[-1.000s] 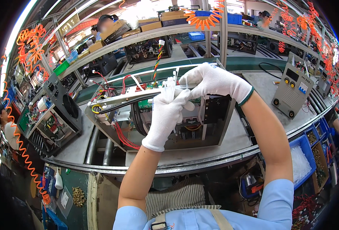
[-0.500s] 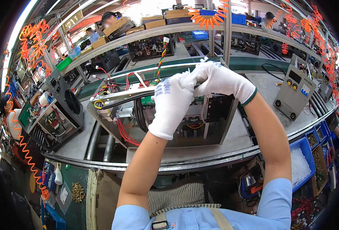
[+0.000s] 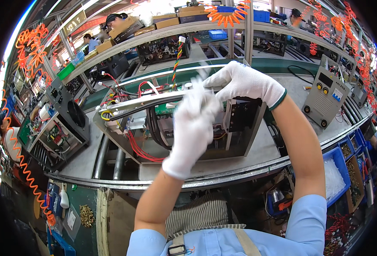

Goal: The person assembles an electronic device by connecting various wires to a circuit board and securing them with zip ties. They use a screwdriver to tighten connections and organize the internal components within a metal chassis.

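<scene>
Case (image 3: 222, 155) stands open on the bench (image 3: 263, 149), the left hand (image 3: 193, 128) at its upper edge too blurred to tell whether the fingers grip, the right hand (image 3: 249, 83) just beside it, fingers bent, any hold likewise impossible to tell.

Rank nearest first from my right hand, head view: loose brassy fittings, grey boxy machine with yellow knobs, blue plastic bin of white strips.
1. Yellow-knobbed grey machine, right of your right hand.
2. Blue plastic bin, lower right.
3. Brassy fittings, lower left.
</scene>
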The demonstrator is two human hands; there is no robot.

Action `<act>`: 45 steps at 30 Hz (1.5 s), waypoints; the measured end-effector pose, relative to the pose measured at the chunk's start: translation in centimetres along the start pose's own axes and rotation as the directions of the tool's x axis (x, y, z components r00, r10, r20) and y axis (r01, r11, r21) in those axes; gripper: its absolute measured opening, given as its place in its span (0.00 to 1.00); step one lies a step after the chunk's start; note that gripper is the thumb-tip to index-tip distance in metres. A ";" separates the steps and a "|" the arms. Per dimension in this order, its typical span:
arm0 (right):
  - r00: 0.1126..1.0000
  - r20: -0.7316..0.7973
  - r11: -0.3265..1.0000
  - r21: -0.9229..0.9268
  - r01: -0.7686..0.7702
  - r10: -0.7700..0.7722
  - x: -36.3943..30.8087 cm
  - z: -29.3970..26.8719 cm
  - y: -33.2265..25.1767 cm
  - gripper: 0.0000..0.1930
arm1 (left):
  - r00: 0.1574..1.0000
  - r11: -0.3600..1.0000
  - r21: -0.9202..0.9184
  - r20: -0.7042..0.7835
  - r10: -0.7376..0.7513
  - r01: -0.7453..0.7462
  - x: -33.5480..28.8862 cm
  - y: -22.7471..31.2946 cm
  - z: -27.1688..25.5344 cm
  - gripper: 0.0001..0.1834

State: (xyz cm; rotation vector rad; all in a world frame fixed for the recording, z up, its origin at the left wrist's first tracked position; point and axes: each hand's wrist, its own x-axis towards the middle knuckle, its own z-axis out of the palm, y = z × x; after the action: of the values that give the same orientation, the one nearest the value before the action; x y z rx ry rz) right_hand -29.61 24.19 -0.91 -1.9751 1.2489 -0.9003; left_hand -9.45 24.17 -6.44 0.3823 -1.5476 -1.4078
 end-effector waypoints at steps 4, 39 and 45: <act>0.997 0.072 0.990 0.138 0.015 -0.025 0.3 -0.8 -0.1 0.29 | 0.973 0.992 0.050 0.193 -0.127 0.120 -2.8 -8.8 -3.7 0.03; 0.716 -0.320 0.656 -0.713 0.250 -0.620 1.2 8.3 -7.8 0.14 | 0.789 0.045 0.848 0.472 0.393 -0.529 -1.6 7.8 -13.5 0.09; 0.918 0.017 0.765 -0.559 -0.319 0.396 7.1 4.3 -5.6 0.31 | 0.919 0.279 0.943 0.263 -0.294 -0.181 12.8 6.0 -17.9 0.11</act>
State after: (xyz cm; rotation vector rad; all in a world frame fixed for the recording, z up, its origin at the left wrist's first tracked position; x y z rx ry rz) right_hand -21.08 20.26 2.62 -2.0475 1.8755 -0.2122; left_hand 0.92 5.68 1.90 0.9312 -2.6940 -0.3352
